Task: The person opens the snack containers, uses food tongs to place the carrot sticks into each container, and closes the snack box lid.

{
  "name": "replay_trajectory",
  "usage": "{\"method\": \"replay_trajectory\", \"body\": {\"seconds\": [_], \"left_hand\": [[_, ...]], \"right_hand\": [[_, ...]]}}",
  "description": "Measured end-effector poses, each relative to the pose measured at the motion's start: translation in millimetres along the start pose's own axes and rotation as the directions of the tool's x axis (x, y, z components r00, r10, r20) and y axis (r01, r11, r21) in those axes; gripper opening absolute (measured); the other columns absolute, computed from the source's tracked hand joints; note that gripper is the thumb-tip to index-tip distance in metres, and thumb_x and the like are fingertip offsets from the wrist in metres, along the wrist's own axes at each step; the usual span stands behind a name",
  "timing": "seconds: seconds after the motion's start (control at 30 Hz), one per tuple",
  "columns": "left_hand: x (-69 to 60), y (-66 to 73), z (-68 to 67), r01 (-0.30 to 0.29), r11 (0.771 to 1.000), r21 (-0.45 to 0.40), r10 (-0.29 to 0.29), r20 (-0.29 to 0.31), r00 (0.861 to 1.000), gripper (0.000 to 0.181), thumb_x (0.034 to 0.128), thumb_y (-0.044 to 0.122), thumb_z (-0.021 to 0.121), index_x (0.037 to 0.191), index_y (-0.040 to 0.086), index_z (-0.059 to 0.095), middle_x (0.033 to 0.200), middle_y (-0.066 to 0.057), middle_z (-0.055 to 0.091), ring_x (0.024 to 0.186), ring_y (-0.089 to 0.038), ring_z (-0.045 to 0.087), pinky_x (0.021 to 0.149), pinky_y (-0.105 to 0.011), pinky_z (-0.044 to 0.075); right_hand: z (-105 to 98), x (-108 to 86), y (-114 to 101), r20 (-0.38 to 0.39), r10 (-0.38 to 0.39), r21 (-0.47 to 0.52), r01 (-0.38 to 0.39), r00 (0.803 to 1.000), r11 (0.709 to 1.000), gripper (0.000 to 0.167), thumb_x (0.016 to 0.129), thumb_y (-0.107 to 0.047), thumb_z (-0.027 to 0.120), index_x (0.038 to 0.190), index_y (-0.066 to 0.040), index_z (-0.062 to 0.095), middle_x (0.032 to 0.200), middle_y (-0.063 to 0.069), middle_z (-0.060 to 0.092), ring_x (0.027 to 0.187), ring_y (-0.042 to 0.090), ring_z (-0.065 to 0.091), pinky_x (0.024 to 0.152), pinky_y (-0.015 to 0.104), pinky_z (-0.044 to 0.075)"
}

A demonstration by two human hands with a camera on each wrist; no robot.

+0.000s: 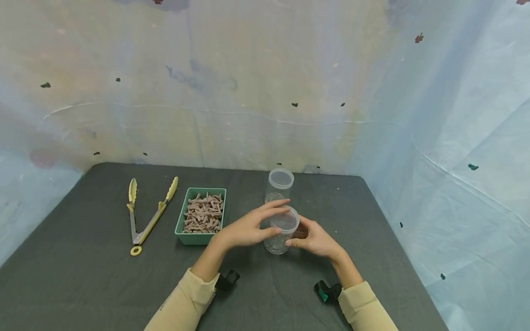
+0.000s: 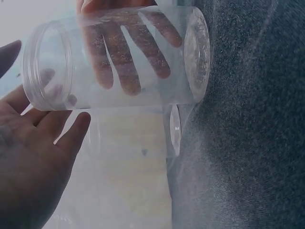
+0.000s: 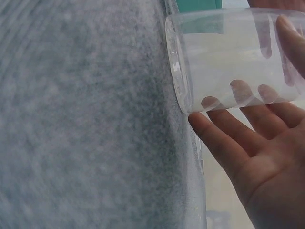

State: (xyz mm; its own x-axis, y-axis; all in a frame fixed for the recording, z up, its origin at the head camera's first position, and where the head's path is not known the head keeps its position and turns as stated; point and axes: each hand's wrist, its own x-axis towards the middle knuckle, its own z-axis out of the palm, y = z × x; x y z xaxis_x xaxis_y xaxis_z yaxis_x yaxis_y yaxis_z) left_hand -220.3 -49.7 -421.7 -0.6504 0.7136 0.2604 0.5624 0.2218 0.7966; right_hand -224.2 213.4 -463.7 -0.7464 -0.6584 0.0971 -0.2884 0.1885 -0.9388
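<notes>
A clear plastic jar [image 1: 276, 244] with a translucent top stands upright on the dark table in front of me. My left hand [image 1: 247, 228] spans its upper rim, thumb at the near side and fingers reaching over the far side. Lower down, my right hand [image 1: 318, 240] holds the jar's body from the right. The right wrist view shows that thumb in front of the clear wall [image 3: 214, 62] and the fingers behind it. Just beyond stands a second clear jar [image 1: 280, 189], partly covered by the left fingers. No contents are visible in the nearer jar.
Left of the jars, a green tray [image 1: 194, 239] holds a heap of brownish, worm-like pieces [image 1: 204, 214]. Metal tongs [image 1: 150, 226] with yellow tips lie spread farther left. A pale plastic sheet [image 1: 248, 92] hangs behind the table [image 1: 103, 289] and along its right side.
</notes>
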Motion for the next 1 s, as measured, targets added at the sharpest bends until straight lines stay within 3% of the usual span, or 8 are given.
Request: {"method": "replay_trajectory", "body": {"seconds": [0.23, 0.47, 0.6, 0.73, 0.87, 1.0], "left_hand": [[0.7, -0.2, 0.7, -0.005, 1.0, 0.014, 0.005, -0.019, 1.0, 0.058, 0.1042, 0.018, 0.066, 0.157, 0.008, 0.046, 0.168, -0.006, 0.031, 0.154, -0.029, 0.031, 0.114, -0.054, 0.039], [2.5, -1.0, 3.7, -0.015, 0.997, 0.078, 0.023, -0.104, 0.994, 0.057, 0.0981, 0.017, 0.075, 0.15, 0.008, 0.055, 0.158, -0.008, 0.043, 0.147, -0.028, 0.042, 0.11, -0.05, 0.045], [4.6, -3.8, 9.0, 0.022, 0.995, 0.099, -0.005, -0.17, 0.986, 0.061, 0.0927, 0.023, 0.082, 0.147, 0.011, 0.058, 0.151, -0.006, 0.044, 0.14, -0.026, 0.044, 0.108, -0.049, 0.046], [6.1, -2.5, 14.5, 0.077, 0.992, 0.097, -0.055, -0.211, 0.976, 0.072, 0.0873, 0.033, 0.087, 0.15, 0.017, 0.054, 0.152, -0.004, 0.038, 0.14, -0.025, 0.038, 0.108, -0.053, 0.043], [5.9, -1.1, 14.4, 0.069, 0.995, 0.078, -0.055, -0.172, 0.984, 0.076, 0.0926, 0.034, 0.082, 0.157, 0.021, 0.045, 0.165, -0.002, 0.025, 0.152, -0.025, 0.026, 0.112, -0.057, 0.039], [4.1, -0.4, 11.3, 0.038, 0.998, 0.047, -0.035, -0.062, 0.997, 0.07, 0.1016, 0.029, 0.071, 0.162, 0.018, 0.037, 0.172, 0.001, 0.016, 0.157, -0.023, 0.021, 0.116, -0.056, 0.037]], "right_hand": [[-0.1, 0.2, 0.9, -0.003, 0.0, -0.001, 0.0, 1.0, 1.0, 0.075, 0.095, -0.006, 0.077, 0.157, 0.005, 0.036, 0.148, 0.028, 0.051, 0.135, 0.046, 0.054, 0.102, 0.047, 0.053], [-0.7, 1.0, 0.9, 0.002, -0.011, -0.006, 0.011, 1.0, 1.0, 0.074, 0.095, -0.005, 0.077, 0.157, 0.005, 0.036, 0.149, 0.027, 0.05, 0.135, 0.046, 0.054, 0.103, 0.053, 0.051], [-0.9, 0.6, 0.2, 0.008, -0.017, -0.014, 0.017, 1.0, 1.0, 0.073, 0.096, -0.005, 0.076, 0.157, 0.005, 0.036, 0.151, 0.027, 0.048, 0.135, 0.046, 0.054, 0.102, 0.053, 0.052], [-0.4, 0.3, -0.5, 0.008, -0.021, -0.022, 0.021, 1.0, 1.0, 0.071, 0.096, -0.005, 0.075, 0.156, 0.004, 0.038, 0.15, 0.027, 0.049, 0.134, 0.044, 0.055, 0.101, 0.048, 0.054], [-0.4, 0.1, -0.6, 0.002, -0.025, -0.042, 0.026, 1.0, 0.999, 0.07, 0.096, -0.006, 0.075, 0.155, 0.004, 0.039, 0.15, 0.026, 0.051, 0.134, 0.043, 0.056, 0.102, 0.051, 0.053], [-0.3, -0.2, -0.5, 0.003, -0.028, -0.035, 0.028, 1.0, 0.999, 0.071, 0.096, -0.006, 0.075, 0.156, 0.005, 0.038, 0.151, 0.027, 0.05, 0.134, 0.045, 0.055, 0.102, 0.049, 0.053]]}}
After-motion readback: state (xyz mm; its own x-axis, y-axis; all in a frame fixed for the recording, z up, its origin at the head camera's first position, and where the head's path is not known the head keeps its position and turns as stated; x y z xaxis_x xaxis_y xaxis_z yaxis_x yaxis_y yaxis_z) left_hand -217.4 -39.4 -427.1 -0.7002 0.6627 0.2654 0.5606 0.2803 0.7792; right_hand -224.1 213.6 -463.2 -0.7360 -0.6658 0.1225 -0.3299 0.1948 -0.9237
